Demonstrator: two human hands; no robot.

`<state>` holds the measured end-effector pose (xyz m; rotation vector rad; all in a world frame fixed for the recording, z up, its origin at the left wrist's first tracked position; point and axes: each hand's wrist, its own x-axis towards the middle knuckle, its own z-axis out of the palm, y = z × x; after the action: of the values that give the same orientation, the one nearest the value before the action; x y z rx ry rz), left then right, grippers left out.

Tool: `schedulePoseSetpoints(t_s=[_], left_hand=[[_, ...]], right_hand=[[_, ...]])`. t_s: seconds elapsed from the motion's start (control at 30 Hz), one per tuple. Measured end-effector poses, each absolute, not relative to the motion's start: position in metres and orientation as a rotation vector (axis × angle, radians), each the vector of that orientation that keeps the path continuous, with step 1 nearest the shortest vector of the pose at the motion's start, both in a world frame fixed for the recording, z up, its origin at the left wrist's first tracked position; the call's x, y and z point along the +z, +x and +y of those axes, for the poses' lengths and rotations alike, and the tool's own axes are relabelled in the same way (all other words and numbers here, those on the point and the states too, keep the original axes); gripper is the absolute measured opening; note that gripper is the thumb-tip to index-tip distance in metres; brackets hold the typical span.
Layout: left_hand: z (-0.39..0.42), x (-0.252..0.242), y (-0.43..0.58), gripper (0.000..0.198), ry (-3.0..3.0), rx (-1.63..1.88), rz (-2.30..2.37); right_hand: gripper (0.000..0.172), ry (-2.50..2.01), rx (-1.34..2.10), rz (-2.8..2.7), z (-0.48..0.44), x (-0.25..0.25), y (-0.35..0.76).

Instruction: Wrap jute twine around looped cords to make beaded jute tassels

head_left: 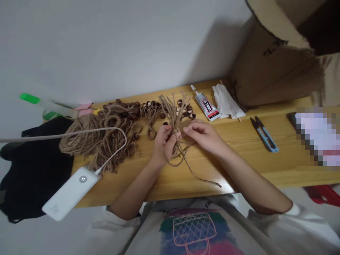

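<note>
A bundle of brown jute twine (174,113) stands fanned out above my fingers, its strands pointing toward the wall. My left hand (164,143) is closed around the lower part of the bundle. Close by on the right, my right hand (203,136) pinches with thumb and forefinger at the bundle's side; what lies between those fingertips is too small to make out. A loose twine end hangs below in a loop and trails over the wooden table (164,186) to the right. Behind the bundle lie several brown-and-cream nut-like pieces (189,110).
Left are twine coils (82,132), a finished-looking looped tassel (151,132), a black cloth (34,166) and a white power bank (70,193) with its cable crossing above the twine. Right are a glue tube (207,106), white tissue (227,101), thread snips (264,134), a phone (318,136) and a cardboard box (271,71).
</note>
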<state>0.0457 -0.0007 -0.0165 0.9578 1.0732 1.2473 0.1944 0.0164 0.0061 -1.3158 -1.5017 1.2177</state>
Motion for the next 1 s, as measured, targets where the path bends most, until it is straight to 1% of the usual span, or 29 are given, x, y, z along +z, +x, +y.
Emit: schedulePoseSetpoints(t_s=[0.07,0.1,0.17,0.23,0.37,0.43,0.53,0.6,0.67,0.77,0.87,1.0], left_hand=[[-0.004,-0.018,0.046,0.030,1.113,1.248,1.147],[-0.006,-0.019,0.046,0.026,1.210,1.242,1.200],[-0.009,-0.020,0.045,0.025,1.431,1.221,1.310],[-0.011,-0.019,0.045,0.027,1.624,1.197,1.384],[-0.012,-0.011,0.047,0.026,1.834,1.123,1.426],[-0.012,-0.006,0.049,0.025,1.856,1.090,1.439],[-0.011,0.001,0.051,0.024,1.708,1.077,1.420],[-0.011,0.005,0.053,0.022,1.496,1.079,1.313],[-0.011,0.008,0.054,0.020,1.257,1.068,1.151],[-0.015,0.015,0.055,0.027,0.971,1.042,0.949],[-0.021,0.023,0.055,0.035,0.787,1.022,0.814],[-0.025,0.031,0.056,0.036,0.686,1.001,0.708]], right_hand=[[0.038,-1.346,1.090,-1.537,0.013,0.014,0.195],[0.041,-1.354,1.103,-1.562,0.010,0.020,0.194],[0.044,-1.404,1.127,-1.659,0.002,0.033,0.190],[0.038,-1.517,1.039,-1.777,-0.005,0.045,0.184],[0.011,-1.590,0.936,-1.876,-0.013,0.055,0.178],[0.008,-1.564,0.940,-1.852,-0.014,0.053,0.180],[0.014,-1.497,1.014,-1.755,-0.014,0.048,0.189],[0.016,-1.433,1.091,-1.686,-0.014,0.046,0.196],[0.017,-1.389,1.100,-1.646,-0.014,0.047,0.202],[0.016,-1.331,1.071,-1.616,-0.015,0.052,0.207],[0.016,-1.204,1.230,-1.523,-0.017,0.056,0.209],[0.012,-1.067,1.462,-1.333,-0.020,0.055,0.207]])
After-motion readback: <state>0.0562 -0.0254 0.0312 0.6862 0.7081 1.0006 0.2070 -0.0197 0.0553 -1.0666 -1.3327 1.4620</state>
